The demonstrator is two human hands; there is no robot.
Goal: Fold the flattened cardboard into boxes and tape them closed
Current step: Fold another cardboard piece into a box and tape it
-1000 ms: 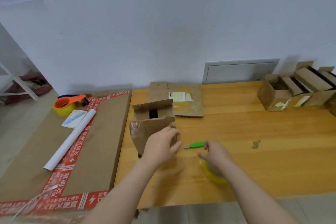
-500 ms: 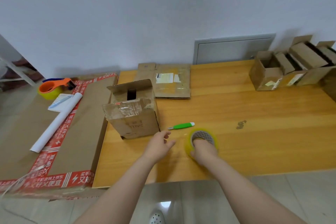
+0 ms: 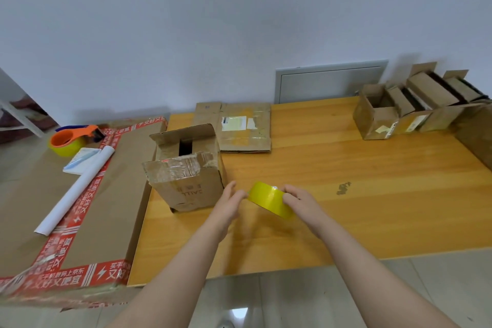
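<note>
A folded cardboard box point(image 3: 189, 170) stands on the wooden table point(image 3: 346, 194) with its top flaps partly open and old tape across the front flap. Just right of it I hold a yellow tape roll point(image 3: 269, 200) above the table. My right hand point(image 3: 300, 202) grips the roll's right side. My left hand point(image 3: 230, 201) pinches the roll's left edge with its fingertips. A flattened cardboard piece point(image 3: 239, 128) with a white label lies behind the box.
A large flat carton point(image 3: 53, 194) edged in red printed tape lies at the left, with a white paper roll point(image 3: 77, 189), a notepad point(image 3: 82, 157) and an orange tape dispenser point(image 3: 72, 138) on it. Several open small boxes point(image 3: 415, 104) stand at the back right.
My right hand lifted the yellow tape roll off the table. My left hand came over to its left edge. The green cutter is now hidden from view.
</note>
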